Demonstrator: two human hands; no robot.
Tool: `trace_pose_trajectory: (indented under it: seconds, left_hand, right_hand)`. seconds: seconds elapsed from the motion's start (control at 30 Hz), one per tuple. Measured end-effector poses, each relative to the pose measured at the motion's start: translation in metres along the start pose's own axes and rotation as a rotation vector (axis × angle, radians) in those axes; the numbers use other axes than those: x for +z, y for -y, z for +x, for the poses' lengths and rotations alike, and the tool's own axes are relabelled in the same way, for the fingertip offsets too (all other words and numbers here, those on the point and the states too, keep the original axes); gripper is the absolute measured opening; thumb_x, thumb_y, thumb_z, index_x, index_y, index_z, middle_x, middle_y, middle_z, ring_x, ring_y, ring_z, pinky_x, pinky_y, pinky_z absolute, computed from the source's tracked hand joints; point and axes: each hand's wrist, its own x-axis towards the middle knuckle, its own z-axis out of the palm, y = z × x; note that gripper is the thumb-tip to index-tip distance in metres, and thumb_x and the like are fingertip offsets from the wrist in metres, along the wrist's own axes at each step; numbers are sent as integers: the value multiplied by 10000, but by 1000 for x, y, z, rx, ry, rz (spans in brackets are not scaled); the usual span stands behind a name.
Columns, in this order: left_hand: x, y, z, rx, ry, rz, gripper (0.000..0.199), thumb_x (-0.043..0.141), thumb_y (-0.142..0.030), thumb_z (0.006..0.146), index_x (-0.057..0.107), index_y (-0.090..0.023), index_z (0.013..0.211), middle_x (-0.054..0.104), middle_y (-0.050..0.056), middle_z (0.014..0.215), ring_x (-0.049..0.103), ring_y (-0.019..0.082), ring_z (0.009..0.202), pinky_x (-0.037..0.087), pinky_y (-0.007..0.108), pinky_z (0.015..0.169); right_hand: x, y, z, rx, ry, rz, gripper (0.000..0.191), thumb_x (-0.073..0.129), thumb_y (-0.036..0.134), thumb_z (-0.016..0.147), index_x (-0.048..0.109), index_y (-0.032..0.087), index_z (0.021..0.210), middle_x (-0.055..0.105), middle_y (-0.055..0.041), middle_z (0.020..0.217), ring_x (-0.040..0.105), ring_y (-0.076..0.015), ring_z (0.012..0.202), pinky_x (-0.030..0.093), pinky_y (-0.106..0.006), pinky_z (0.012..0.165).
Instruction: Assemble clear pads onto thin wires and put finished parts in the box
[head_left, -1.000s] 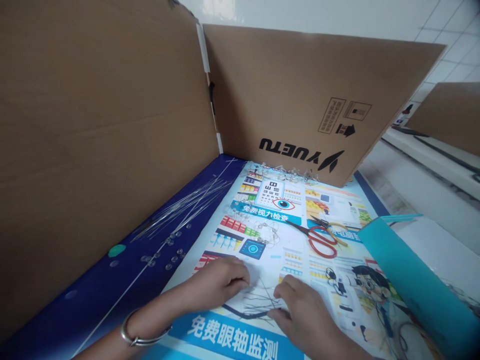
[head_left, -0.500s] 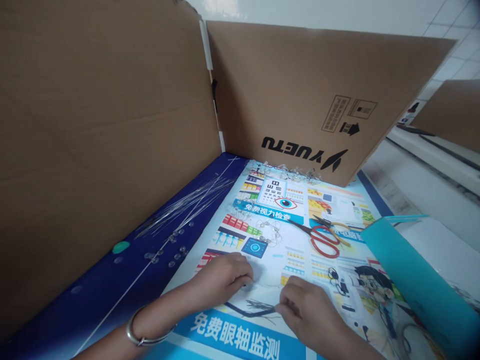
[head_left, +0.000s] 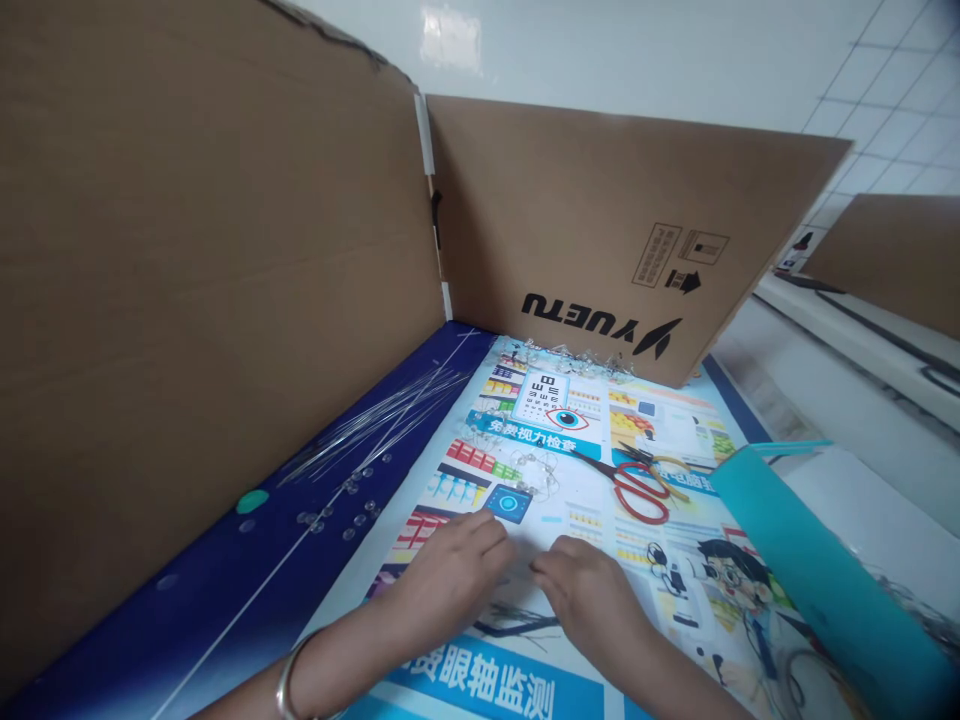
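My left hand [head_left: 461, 565], with a metal bangle [head_left: 289, 685] at its wrist, has its fingers curled in a pinch above the printed mat [head_left: 577, 640]. Facing it across a small gap is my right hand [head_left: 589, 590], its thumb and fingers pressed together. Whatever either pinch contains is too small or hidden to make out. Between and below the hands lies a small bundle of thin dark wires [head_left: 517, 615]. Just beyond them rests a ring of clear beads on wire [head_left: 536, 472]. Red-handled scissors [head_left: 637, 495] lie past my right hand, beside a yellow-handled tool [head_left: 671, 478].
Long thin wires [head_left: 375, 425] and loose clear beads [head_left: 356, 505] are at the left, near a green disc [head_left: 252, 501]. Cardboard panels [head_left: 600, 220] stand at the left and back. Beaded wire pieces [head_left: 577, 358] line the back panel. A teal folder-like container [head_left: 817, 570] sits right.
Both hands have shifted a little; my right hand has moved up and left, closer to the left one. The camera view has tilted slightly upward.
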Motion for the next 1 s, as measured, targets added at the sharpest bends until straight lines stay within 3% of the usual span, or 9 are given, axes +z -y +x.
trace_pose_trajectory:
  seconds: [0.17, 0.33, 0.53, 0.83, 1.0]
  left_hand:
    - [-14, -4, 11, -50, -3, -46, 159, 490, -102, 826, 571, -168, 706, 552, 22, 730, 478, 169, 737, 359, 301, 674]
    - [-24, -16, 34, -26, 69, 53, 153, 579, -125, 792, 608, -163, 646, 595, 54, 775, 506, 216, 807, 352, 336, 676]
    - [-9, -25, 47, -11, 114, 63, 118, 603, -165, 795, 599, -169, 677, 600, 23, 693, 521, 189, 709, 362, 300, 622]
    - [9, -13, 38, -10, 42, 71, 98, 626, -209, 789, 590, -176, 704, 585, 20, 729, 506, 189, 747, 350, 298, 621]
    - [11, -10, 37, -7, 68, 88, 80, 616, -204, 794, 582, -180, 726, 584, 22, 735, 499, 198, 742, 351, 307, 622]
  right_hand:
    - [-10, -1, 4, -12, -2, 40, 222, 456, 123, 830, 600, 190, 675, 568, -5, 710, 534, -123, 686, 360, -205, 610]
    - [-5, -10, 2, -4, -64, -2, 229, 450, 100, 818, 600, 190, 670, 568, -11, 702, 526, -130, 676, 351, -215, 595]
    - [3, -23, -2, 32, -112, 7, 236, 424, 94, 820, 596, 189, 688, 574, -14, 702, 532, -127, 640, 354, -215, 582]
    - [8, -21, 2, 50, -74, 48, 241, 407, 83, 817, 586, 193, 700, 588, -17, 726, 553, -129, 668, 376, -207, 600]
    - [14, -22, 2, 63, -88, 36, 220, 418, 87, 806, 572, 198, 693, 584, -9, 718, 549, -129, 659, 369, -211, 600]
